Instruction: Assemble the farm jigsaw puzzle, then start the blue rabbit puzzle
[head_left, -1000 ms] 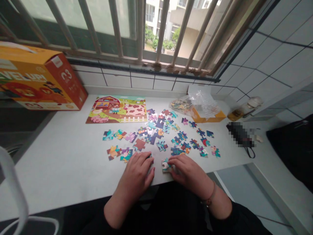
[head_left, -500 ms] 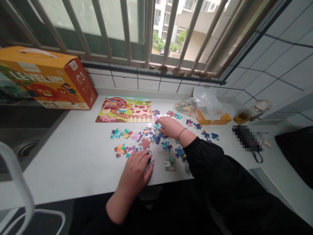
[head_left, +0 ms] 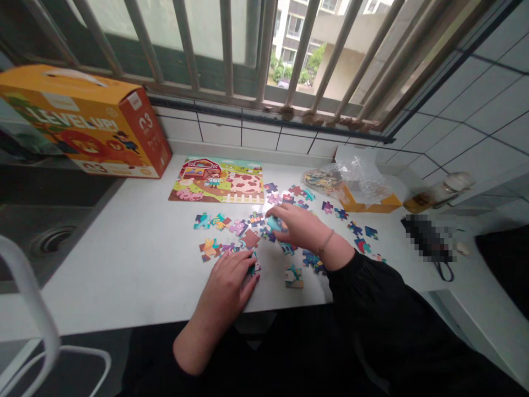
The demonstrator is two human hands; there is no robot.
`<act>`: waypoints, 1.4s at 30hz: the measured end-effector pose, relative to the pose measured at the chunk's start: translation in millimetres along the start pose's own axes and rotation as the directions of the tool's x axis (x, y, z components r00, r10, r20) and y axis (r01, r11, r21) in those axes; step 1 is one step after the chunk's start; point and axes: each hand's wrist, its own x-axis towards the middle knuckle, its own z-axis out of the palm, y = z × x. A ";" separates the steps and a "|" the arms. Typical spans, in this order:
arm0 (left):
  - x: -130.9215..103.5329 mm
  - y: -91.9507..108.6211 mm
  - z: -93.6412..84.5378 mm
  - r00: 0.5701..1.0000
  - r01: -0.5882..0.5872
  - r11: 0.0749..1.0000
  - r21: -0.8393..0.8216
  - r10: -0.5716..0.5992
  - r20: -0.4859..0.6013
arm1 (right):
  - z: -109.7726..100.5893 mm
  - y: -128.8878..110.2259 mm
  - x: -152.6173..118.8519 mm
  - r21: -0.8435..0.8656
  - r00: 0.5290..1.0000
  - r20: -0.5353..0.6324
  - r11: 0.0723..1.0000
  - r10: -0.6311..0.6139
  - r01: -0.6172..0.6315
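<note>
My right hand (head_left: 301, 227) is over the middle of the loose pieces, pinching a light-blue puzzle piece (head_left: 273, 223) between thumb and fingers. On the counter near the front edge rests my left hand (head_left: 230, 278). Its thumb and index finger are around a purple and teal puzzle piece (head_left: 255, 267), partly hidden by the fingers. Several loose puzzle pieces lie about both hands, among them a brown piece (head_left: 250, 239) and a yellow-orange piece (head_left: 210, 249). Apart from them, a piece with teal and white (head_left: 293, 276) lies nearer the front edge, below my right hand.
Behind the pieces lies a farm picture board (head_left: 217, 182). An orange box (head_left: 88, 124) stands at the back left, beside a sink (head_left: 58, 240). At the back right are a plastic bag (head_left: 324, 179), a yellow tray (head_left: 374, 205) and a glass bottle (head_left: 438, 193).
My right hand has drawn back a little from the pieces, and the light-blue piece now shows in its fingers. My left hand has barely moved. The whole view has shifted slightly.
</note>
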 end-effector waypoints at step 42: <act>6.2 8.0 -0.8 0.988 -0.151 0.989 0.005 0.151 0.017 | 64.4 -54.5 -108.5 0.075 0.970 -0.225 0.994 0.093 -0.078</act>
